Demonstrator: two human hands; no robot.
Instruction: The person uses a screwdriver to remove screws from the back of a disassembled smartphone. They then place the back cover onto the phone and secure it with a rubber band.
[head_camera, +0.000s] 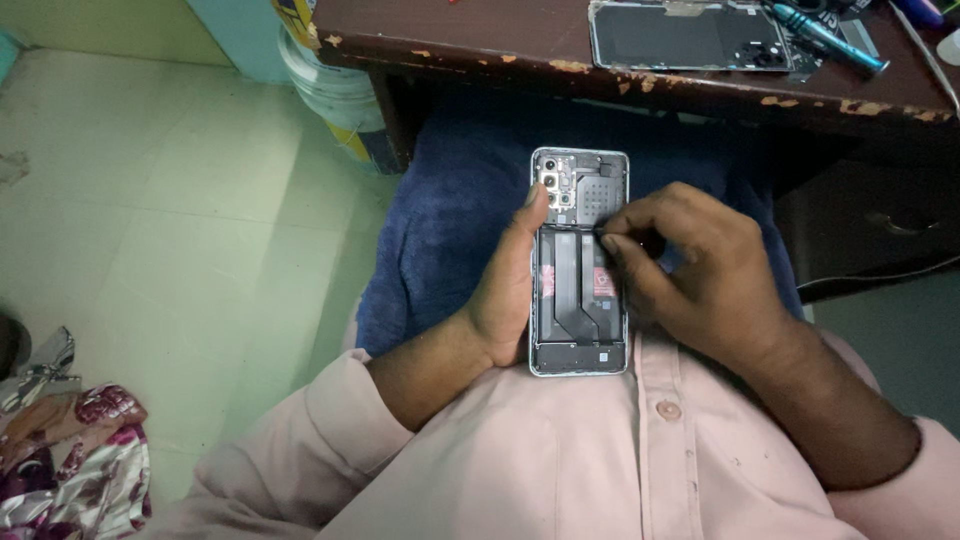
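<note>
An opened phone (578, 330) with its back cover off lies face down over my lap, showing its battery, black flex cables and camera module. My left hand (505, 295) grips it along the left edge, thumb resting near the camera. My right hand (695, 265) hovers over the right side, fingers pinched at the top edge of the battery; whether it pinches a small part or tool I cannot tell.
The removed back cover (690, 35) lies on a worn dark wooden table (480, 45) ahead, beside a teal-handled screwdriver (830, 38). A white plastic bucket (335, 95) stands on the tiled floor at left. Patterned cloth (70, 460) lies at the lower left.
</note>
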